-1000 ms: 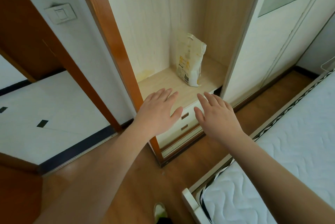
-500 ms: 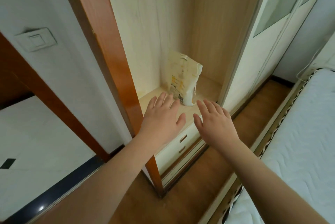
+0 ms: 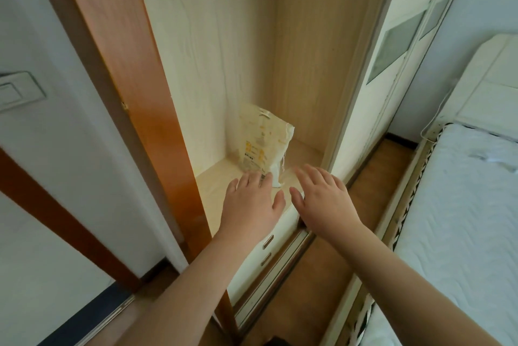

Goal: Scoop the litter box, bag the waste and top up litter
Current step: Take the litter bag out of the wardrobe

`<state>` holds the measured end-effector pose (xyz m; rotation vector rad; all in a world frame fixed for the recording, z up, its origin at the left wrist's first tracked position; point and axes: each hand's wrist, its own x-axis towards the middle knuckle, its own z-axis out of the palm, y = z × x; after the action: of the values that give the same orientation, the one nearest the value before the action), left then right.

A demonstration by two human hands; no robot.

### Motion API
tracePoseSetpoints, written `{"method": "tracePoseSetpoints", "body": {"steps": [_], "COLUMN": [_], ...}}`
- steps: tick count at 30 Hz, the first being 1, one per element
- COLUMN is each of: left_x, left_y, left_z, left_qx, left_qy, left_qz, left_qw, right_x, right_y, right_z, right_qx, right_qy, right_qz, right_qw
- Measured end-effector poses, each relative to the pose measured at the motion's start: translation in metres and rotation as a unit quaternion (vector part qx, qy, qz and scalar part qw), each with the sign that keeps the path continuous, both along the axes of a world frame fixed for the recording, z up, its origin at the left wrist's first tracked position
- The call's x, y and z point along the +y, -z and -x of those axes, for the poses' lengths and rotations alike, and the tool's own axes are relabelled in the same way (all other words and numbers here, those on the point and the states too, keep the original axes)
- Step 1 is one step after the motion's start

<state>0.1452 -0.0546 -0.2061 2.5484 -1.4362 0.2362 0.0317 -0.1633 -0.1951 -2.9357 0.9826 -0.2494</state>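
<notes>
While your arms stretch into the open wardrobe niche, the litter bag [image 3: 262,142] stands upright at the back of the pale shelf [image 3: 208,187] — cream with yellow print, its top torn open. Your left hand [image 3: 252,202] hovers palm-down with fingers straight, their tips just at the bag's base; whether they touch it is unclear. Your right hand [image 3: 325,200] is spread and relaxed just beside it — holding nothing.

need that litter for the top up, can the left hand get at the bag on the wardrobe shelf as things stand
Probably yes. The left hand is open, its fingertips already at the base of the litter bag, which stands on the open shelf with nothing in between. The right hand is beside it, not blocking.
</notes>
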Motion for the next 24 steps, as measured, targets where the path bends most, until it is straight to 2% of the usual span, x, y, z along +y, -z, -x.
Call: {"method": "tracePoseSetpoints", "body": {"steps": [5, 11, 18, 24], "left_x": [-0.051, -0.124, -0.231, -0.271], "left_y": [-0.002, 0.011, 0.043, 0.071], "left_z": [-0.019, -0.05, -0.115, -0.18], "left_qx": [0.032, 0.05, 0.053, 0.037], "left_qy": [-0.077, -0.125, -0.159, -0.137], "left_qz": [0.06, 0.061, 0.0, -0.068], "left_qw": [0.995, 0.989, 0.986, 0.987], "right_x": [-0.039, -0.111, -0.219, -0.299], "right_y": [-0.007, 0.002, 0.027, 0.043], "right_z": [-0.022, -0.054, -0.113, -0.15], "right_qx": [-0.013, -0.032, -0.018, 0.029], "right_qy": [-0.002, 0.001, -0.041, -0.061], "right_qz": [0.001, -0.004, -0.031, -0.054], "right_qw": [1.0, 0.999, 0.999, 0.996]}}
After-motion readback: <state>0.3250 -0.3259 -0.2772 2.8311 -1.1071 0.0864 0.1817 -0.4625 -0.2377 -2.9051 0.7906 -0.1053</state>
